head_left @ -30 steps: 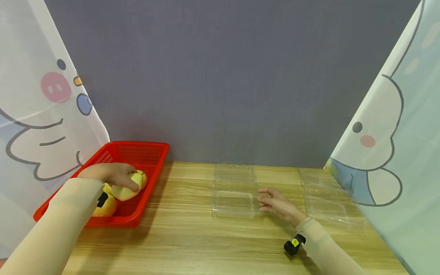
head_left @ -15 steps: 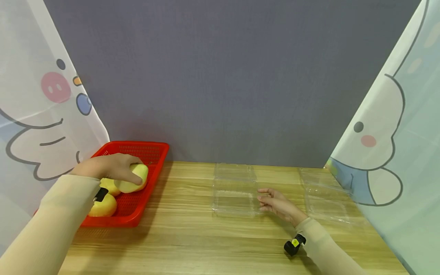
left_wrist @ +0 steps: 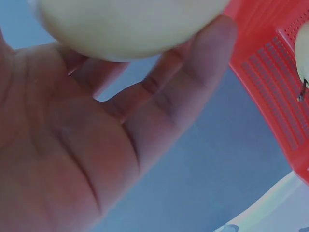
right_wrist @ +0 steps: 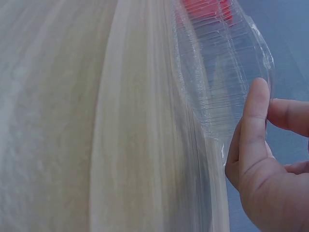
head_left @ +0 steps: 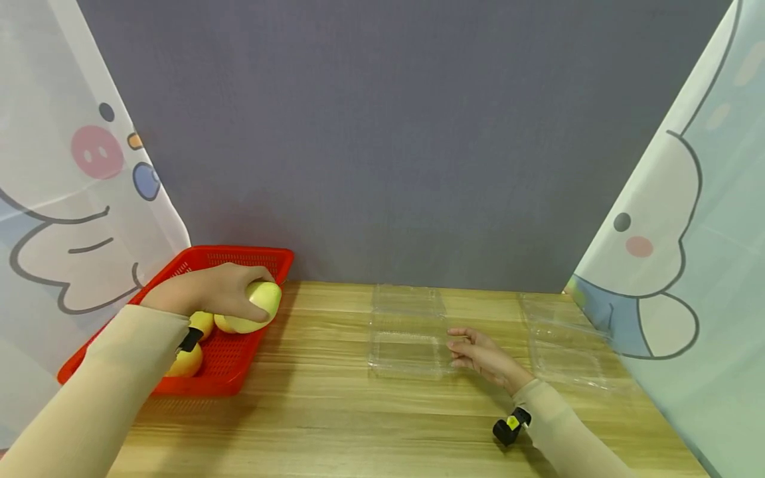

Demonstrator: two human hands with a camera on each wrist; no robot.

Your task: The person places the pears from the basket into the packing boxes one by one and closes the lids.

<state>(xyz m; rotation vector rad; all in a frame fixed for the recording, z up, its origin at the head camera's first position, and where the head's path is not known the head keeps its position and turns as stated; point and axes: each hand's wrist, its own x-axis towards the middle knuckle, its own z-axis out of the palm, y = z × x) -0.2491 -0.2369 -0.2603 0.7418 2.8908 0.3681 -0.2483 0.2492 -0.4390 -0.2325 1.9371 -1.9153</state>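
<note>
My left hand (head_left: 230, 292) grips a pale yellow pear (head_left: 263, 305) over the right rim of the red basket (head_left: 230, 384). In the left wrist view, fingers curl around the pear (left_wrist: 130, 29), whose top is cut off by the frame. Other yellow pears (head_left: 186, 360) lie in the basket below, partly covered by the arm. At the middle of the table, a clear plastic clamshell box (head_left: 408, 352) stands with its lid folded back. My right hand (head_left: 484, 358) pinches its right rim between thumb and finger, as the right wrist view shows at the box edge (right_wrist: 263, 53).
A second clear plastic box (head_left: 568, 355) sits open to the right of my right hand. The wooden table (head_left: 358, 425) ends at a grey panel (head_left: 382, 146) behind. Printed cloth curtains (head_left: 705, 318) hang on both sides.
My left hand has lifted the pear and carried it rightward, from inside the basket to over its right rim. The right hand and the boxes have stayed in place.
</note>
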